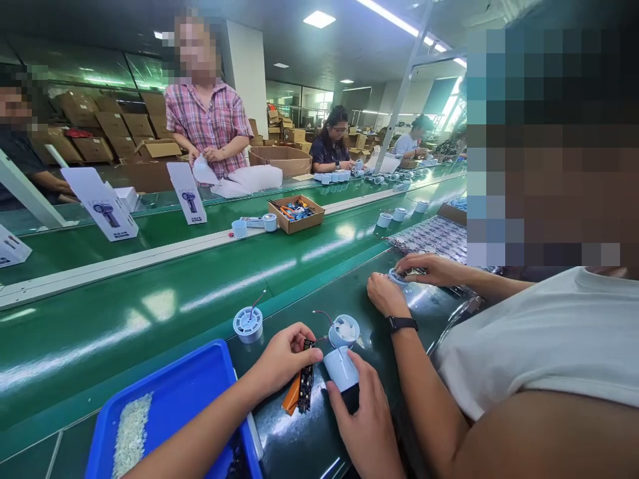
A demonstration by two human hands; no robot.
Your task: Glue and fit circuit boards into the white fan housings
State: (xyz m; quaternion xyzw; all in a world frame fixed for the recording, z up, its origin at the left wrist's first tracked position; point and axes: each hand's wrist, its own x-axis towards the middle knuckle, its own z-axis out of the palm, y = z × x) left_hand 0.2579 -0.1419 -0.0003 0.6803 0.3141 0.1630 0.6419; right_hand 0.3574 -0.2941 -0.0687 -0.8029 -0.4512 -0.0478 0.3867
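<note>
My left hand point(287, 359) pinches a narrow black circuit board point(306, 382), with an orange strip-like part point(291, 398) hanging beside it. A light-blue cylindrical housing point(341, 368) is between the thumb and fingers of my right hand point(367, 416), tilted near the board. Just behind it a round fan unit point(344, 330) with white blades and a thin red wire rests on the dark green bench. Farther left stands another round light-blue unit point(248, 324), spoked on top, its red wire sticking up.
A blue tray point(164, 362) with small clear pieces lies at lower left. Beyond runs a green conveyor point(210, 273) with white boxes point(106, 203), a cardboard box of parts point(298, 214) and light-blue units. A co-worker's hands point(392, 293) work close on the right; other people sit or stand across.
</note>
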